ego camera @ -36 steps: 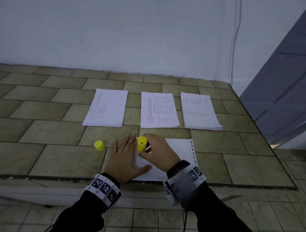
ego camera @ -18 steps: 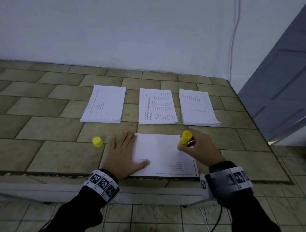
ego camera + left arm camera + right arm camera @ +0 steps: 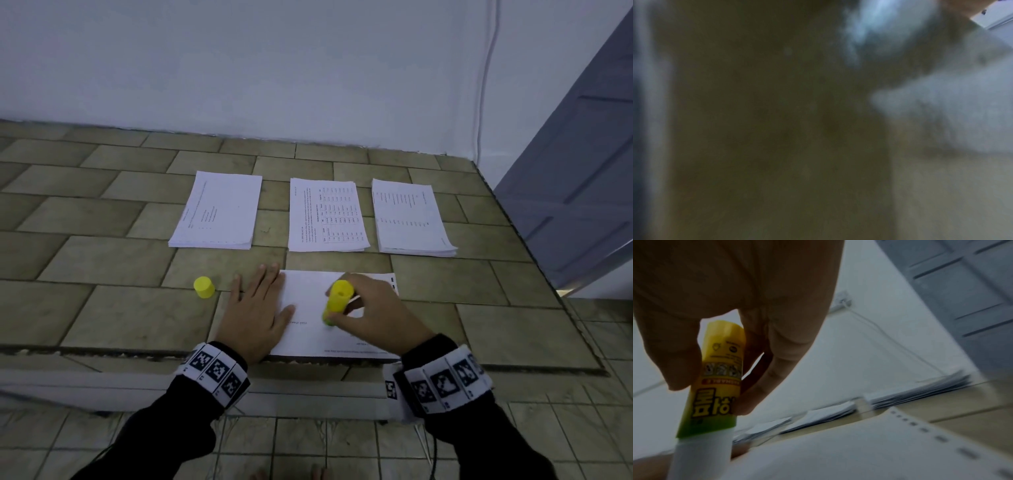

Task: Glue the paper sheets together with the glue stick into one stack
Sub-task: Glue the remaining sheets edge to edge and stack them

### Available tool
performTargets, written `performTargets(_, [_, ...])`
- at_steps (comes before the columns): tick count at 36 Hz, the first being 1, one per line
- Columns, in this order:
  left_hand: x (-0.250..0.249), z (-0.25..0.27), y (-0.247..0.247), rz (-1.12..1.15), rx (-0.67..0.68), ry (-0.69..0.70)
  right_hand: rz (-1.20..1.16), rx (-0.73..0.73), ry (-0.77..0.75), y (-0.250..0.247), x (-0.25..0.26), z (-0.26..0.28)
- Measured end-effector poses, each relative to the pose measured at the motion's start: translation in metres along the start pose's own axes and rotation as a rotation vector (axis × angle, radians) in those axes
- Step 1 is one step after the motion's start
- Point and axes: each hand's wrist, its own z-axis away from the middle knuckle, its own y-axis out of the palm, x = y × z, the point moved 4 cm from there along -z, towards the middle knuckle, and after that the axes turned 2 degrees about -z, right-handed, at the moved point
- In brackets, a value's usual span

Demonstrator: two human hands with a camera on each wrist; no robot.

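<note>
A white printed sheet [image 3: 311,329] lies near the front edge of the tiled ledge. My left hand [image 3: 255,306] lies flat on its left edge, fingers straight. My right hand [image 3: 368,313] pinches a yellow glue stick [image 3: 337,299], tilted, with its white tip down on the sheet's middle. In the right wrist view the thumb and fingers wrap the glue stick [image 3: 719,379] above the sheet [image 3: 859,451]. The yellow cap [image 3: 204,287] stands left of my left hand. Three paper stacks lie behind: left [image 3: 217,210], middle [image 3: 327,216], right [image 3: 411,219]. The left wrist view is dark and blurred.
The tiled ledge [image 3: 85,267] ends at a white wall [image 3: 274,68] behind and drops to a lower tiled floor [image 3: 308,445] in front. A grey door [image 3: 589,171] stands at the right. A thin white cable [image 3: 486,78] runs down the wall.
My right hand carried the glue stick from the sheet's left part to its right edge, then back leftward to the middle. The left hand stayed pressed on the sheet.
</note>
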Motion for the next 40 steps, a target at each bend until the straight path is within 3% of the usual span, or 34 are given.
performTargets(7, [0.005, 0.0, 0.004, 0.02, -0.016, 0.048, 0.053, 0.158, -0.123, 0.049, 0.022, -0.016])
performTargets(13, [0.004, 0.001, 0.004, -0.002, -0.001, 0.052, 0.08, 0.173, -0.142, 0.052, 0.023, -0.016])
performTargets(31, [0.001, 0.0, 0.003, -0.048, 0.048, -0.035, 0.003, 0.031, 0.159, -0.051, -0.037, 0.042])
performTargets(36, [0.001, 0.0, 0.003, -0.069, 0.066, -0.04, 0.022, -0.007, 0.258, -0.065, -0.047, 0.053])
performTargets(40, [0.001, 0.0, 0.004, -0.077, 0.056, -0.035, 0.073, -0.034, 0.255, -0.068, -0.049, 0.053])
